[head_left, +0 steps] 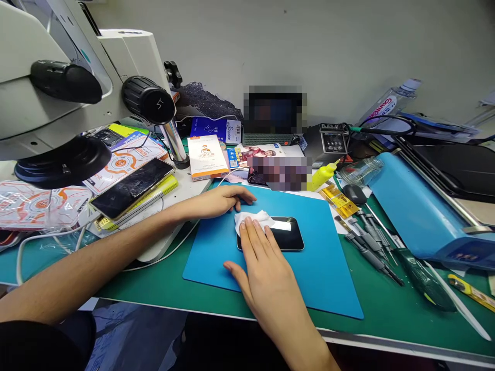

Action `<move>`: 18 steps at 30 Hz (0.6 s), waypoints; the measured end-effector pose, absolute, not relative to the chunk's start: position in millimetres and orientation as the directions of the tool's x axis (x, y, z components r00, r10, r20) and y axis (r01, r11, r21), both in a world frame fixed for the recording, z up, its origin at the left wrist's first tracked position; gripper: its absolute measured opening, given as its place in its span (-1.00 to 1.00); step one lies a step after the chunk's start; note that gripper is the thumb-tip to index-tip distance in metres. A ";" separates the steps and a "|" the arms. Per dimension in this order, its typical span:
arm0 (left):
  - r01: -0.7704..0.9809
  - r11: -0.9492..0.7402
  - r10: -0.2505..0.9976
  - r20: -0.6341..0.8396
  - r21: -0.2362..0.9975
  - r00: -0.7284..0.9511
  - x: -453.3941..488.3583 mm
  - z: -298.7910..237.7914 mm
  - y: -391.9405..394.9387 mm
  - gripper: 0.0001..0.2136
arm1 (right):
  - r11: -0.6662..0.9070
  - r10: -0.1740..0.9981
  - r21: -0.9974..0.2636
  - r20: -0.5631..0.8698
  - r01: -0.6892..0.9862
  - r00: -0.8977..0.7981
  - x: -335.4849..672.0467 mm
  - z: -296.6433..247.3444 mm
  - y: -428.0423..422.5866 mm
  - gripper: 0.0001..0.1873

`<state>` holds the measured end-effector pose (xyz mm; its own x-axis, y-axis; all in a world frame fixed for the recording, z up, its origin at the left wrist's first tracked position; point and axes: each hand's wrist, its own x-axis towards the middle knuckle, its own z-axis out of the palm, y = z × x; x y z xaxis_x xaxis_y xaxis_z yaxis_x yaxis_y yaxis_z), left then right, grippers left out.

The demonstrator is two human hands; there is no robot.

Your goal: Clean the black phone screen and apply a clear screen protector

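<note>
A smartphone (293,238) with a dark, glossy screen lies flat on a blue mat (216,257). My right hand (266,263) holds a crumpled white tissue (253,216) under its fingertips, pressed onto the left part of the screen. Its fingers are stretched forward and close together, with the thumb out to the left over the mat. Beyond the phone's upper left corner, my left hand (224,201) rests at the mat's far edge. Its fingers are loosely bent and apart, with nothing seen in them. The tissue and fingers hide the phone's left end.
A microscope (139,56) overhangs the left side. Another phone (133,188) lies on boxes beneath it. Several screwdrivers (371,237), a green-handled tool (423,278) and a yellow cutter (472,291) lie at right, near a blue holder (417,206). A yellow bottle (323,175) stands behind the mat.
</note>
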<state>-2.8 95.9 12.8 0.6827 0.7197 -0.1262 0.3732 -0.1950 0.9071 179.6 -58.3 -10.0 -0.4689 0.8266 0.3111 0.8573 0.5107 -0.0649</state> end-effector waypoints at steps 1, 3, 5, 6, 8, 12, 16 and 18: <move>0.371 -0.194 0.722 -0.123 0.908 0.680 -2.8 12.6 96.2 -0.50 | 0.508 0.829 -0.074 0.314 0.858 -0.463 177.1 -9.9 -51.5 -0.24; 0.367 -0.191 0.727 -0.120 0.910 0.676 -2.6 12.2 96.9 -0.51 | 0.505 0.833 -0.095 0.313 0.858 -0.456 173.8 -10.3 -42.4 -0.24; 0.363 -0.183 0.730 -0.121 0.914 0.672 -2.5 11.9 97.3 -0.54 | 0.501 0.837 -0.112 0.314 0.858 -0.448 173.2 -11.1 -41.7 -0.23; 0.361 -0.177 0.731 -0.123 0.916 0.671 -2.5 11.8 97.4 -0.56 | 0.501 0.837 -0.113 0.317 0.858 -0.447 173.9 -11.5 -44.7 -0.24; 0.356 -0.166 0.733 -0.126 0.919 0.668 -2.6 11.8 97.2 -0.57 | 0.507 0.832 -0.101 0.319 0.856 -0.455 176.7 -12.1 -55.1 -0.25; 0.347 -0.157 0.737 -0.124 0.925 0.664 -3.2 12.2 96.4 -0.58 | 0.528 0.821 -0.095 0.314 0.844 -0.478 181.6 -12.2 -73.0 -0.28; 0.342 -0.156 0.737 -0.122 0.927 0.665 -3.3 11.7 96.6 -0.60 | 0.528 0.824 -0.136 0.320 0.838 -0.467 176.6 -12.6 -61.3 -0.27; 0.341 -0.158 0.740 -0.118 0.927 0.662 -2.8 10.9 97.2 -0.65 | 0.527 0.827 -0.143 0.313 0.838 -0.467 172.0 -12.7 -50.2 -0.26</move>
